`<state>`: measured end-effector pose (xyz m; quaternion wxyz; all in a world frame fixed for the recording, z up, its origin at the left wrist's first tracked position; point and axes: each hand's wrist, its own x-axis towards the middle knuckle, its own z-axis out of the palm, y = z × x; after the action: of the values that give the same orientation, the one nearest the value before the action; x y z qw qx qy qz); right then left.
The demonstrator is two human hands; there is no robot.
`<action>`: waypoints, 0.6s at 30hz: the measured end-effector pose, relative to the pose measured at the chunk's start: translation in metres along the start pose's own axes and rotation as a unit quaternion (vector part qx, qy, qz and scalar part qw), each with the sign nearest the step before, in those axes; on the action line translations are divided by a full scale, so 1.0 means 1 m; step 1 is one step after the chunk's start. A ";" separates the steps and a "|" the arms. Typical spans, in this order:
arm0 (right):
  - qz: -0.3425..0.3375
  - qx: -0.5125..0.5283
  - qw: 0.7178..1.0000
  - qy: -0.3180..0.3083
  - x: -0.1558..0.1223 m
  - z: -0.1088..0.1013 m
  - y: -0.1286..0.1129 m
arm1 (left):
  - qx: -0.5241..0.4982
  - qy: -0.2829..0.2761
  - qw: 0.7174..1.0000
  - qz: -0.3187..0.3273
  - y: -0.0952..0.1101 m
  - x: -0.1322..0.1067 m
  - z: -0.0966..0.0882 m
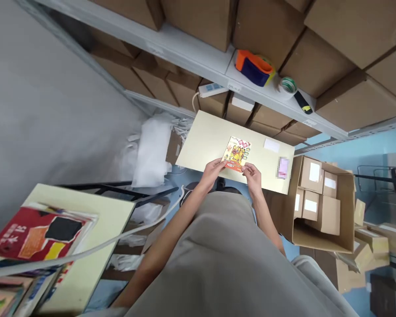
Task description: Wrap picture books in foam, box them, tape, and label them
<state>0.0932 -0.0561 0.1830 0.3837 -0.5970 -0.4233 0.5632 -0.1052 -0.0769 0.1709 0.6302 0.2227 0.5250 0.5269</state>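
Note:
A small colourful booklet [236, 152], yellow with cartoon figures and a red band at its near edge, lies over the pale table [204, 136]. My left hand [214, 169] pinches its near left corner. My right hand [252, 175] grips its near right corner. Both hands are closed on the booklet, just above the table's near edge. A white label [271, 145] and a small pink slip [283, 167] lie on the table to the right of the booklet.
Metal shelving [198, 53] with brown cartons stands behind the table; on it sit an orange-and-blue tape dispenser [254, 67], a tape roll [287, 85] and a power strip [213, 89]. An open carton [323, 207] of small boxes is at right. Books [36, 233] lie on a near-left table.

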 end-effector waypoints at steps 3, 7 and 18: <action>0.001 0.010 1.000 0.019 0.013 -0.009 -0.003 | 0.019 0.017 1.000 0.009 0.001 0.018 0.009; 0.002 0.022 0.999 0.023 0.021 -0.019 -0.008 | 0.056 0.033 0.998 0.013 0.008 0.038 0.016; 0.000 0.053 0.999 -0.001 0.033 -0.031 -0.019 | -0.028 0.062 0.997 -0.032 0.029 0.035 0.030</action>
<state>0.1228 -0.0179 0.1916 0.4142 -0.5751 -0.3929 0.5860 -0.0943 -0.0270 0.1902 0.6190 0.1547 0.5549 0.5339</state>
